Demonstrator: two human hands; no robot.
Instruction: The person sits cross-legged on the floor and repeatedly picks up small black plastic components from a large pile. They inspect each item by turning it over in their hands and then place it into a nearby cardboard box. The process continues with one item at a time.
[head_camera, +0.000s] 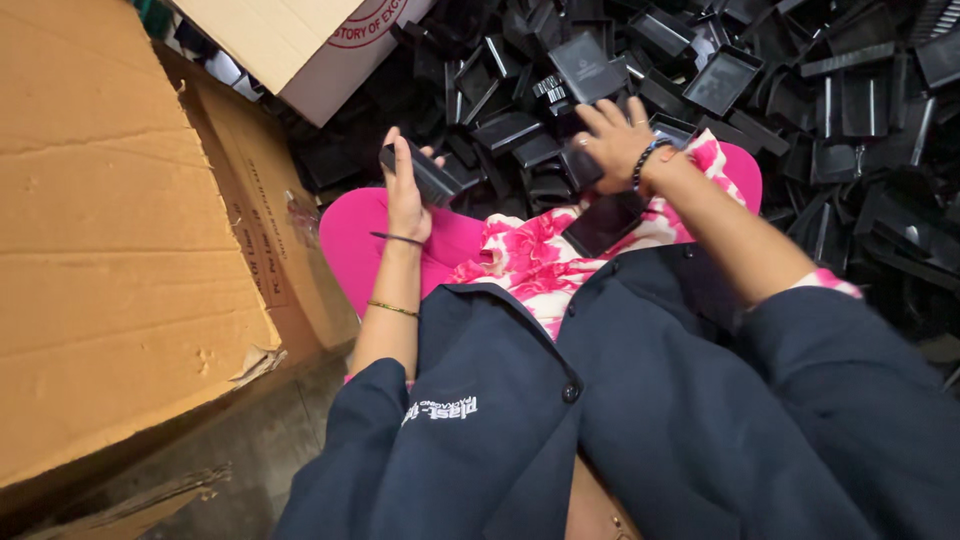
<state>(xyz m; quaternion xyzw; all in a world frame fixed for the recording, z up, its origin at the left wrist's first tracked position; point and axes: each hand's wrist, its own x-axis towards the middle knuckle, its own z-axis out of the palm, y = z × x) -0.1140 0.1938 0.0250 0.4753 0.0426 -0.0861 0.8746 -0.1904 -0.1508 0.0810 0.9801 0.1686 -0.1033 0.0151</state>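
Note:
My left hand (405, 190) is closed around a small stack of black plastic trays (428, 176), held above my pink-clad knee. My right hand (612, 140) reaches forward with fingers spread onto a black tray (580, 165) at the near edge of a big heap of black plastic trays (790, 90); whether it grips the tray I cannot tell. A flat black tray (603, 222) lies on my lap, on the pink floral cloth. A dark bead bracelet circles my right wrist, and thin bands circle the left.
A large brown cardboard sheet (110, 230) fills the left side. A cardboard box with a white face (300, 45) leans at the top left. The heap of trays covers the whole top and right. I wear a dark blue jacket (620, 410).

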